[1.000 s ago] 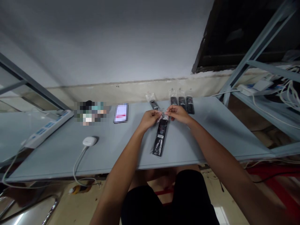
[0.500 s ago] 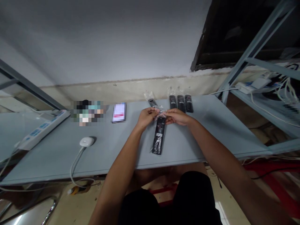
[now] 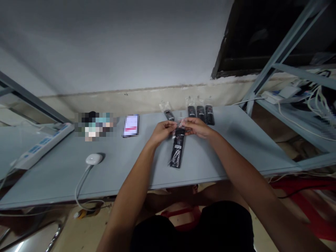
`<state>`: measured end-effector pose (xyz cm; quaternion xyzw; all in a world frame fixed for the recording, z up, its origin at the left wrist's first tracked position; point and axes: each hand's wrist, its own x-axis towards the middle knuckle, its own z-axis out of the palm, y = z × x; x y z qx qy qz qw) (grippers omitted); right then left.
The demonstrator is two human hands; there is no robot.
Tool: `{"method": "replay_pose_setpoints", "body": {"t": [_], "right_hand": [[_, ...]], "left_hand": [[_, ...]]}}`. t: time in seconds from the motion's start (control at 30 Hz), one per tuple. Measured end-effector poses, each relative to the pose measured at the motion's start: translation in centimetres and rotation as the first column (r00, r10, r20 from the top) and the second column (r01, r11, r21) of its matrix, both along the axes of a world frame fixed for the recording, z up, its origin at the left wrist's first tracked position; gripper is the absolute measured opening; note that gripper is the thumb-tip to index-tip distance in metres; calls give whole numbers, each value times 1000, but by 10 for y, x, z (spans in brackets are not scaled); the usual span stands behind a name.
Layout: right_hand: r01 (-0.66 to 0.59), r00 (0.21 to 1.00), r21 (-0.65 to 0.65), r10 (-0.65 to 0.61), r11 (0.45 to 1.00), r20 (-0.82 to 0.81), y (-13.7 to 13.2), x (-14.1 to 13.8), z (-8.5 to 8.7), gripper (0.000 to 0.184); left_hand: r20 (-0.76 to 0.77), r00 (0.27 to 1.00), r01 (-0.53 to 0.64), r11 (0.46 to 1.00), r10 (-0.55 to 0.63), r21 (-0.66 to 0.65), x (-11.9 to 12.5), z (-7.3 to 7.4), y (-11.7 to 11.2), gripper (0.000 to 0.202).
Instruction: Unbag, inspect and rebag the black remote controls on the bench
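Observation:
A black remote control (image 3: 177,150) in a clear plastic bag lies lengthwise on the grey table (image 3: 126,164), its far end between my hands. My left hand (image 3: 164,131) pinches the left side of the bag's top end. From the right, my right hand (image 3: 196,126) grips the same end of the plastic bag (image 3: 181,122), fingers closed. Just behind my hands lies another bagged remote control (image 3: 169,114), tilted. Three more remotes stand in a row to its right, the nearest to my hand being a bagged remote (image 3: 191,112).
A phone (image 3: 131,125) with a lit screen lies left of my hands. Farther left are a white rounded device (image 3: 93,159) on a cable, a pixelated patch and a power strip (image 3: 44,143). Metal shelf frames rise at both sides, with a wall behind.
The view has shifted slightly. My right hand has moved a little along the bag's top toward my left hand. The bagged remote still lies between my hands.

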<state>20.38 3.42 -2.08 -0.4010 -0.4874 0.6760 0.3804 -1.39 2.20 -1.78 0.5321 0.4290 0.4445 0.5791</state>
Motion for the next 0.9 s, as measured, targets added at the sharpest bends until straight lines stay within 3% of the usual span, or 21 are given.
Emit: {"method": "replay_pose_setpoints", "body": {"t": [0.17, 0.33, 0.63, 0.77, 0.9], "right_hand": [[-154, 987, -104, 157, 983, 21, -3, 0, 1, 23], [-118, 993, -8, 118, 993, 13, -2, 2, 0, 38], [-11, 999, -2, 11, 1000, 42, 2, 0, -4, 15], [-63, 998, 37, 62, 997, 24, 1, 2, -3, 12], [-134, 991, 23, 134, 991, 1, -1, 3, 1, 22]], "left_hand": [[11, 998, -61, 997, 60, 41, -1, 0, 0, 51], [-12, 1000, -8, 999, 9, 37, -6, 3, -2, 52], [37, 999, -22, 999, 21, 31, 1, 0, 1, 16], [-4, 999, -44, 999, 44, 13, 3, -2, 2, 16], [-44, 997, -67, 998, 68, 14, 2, -2, 2, 24]]}}
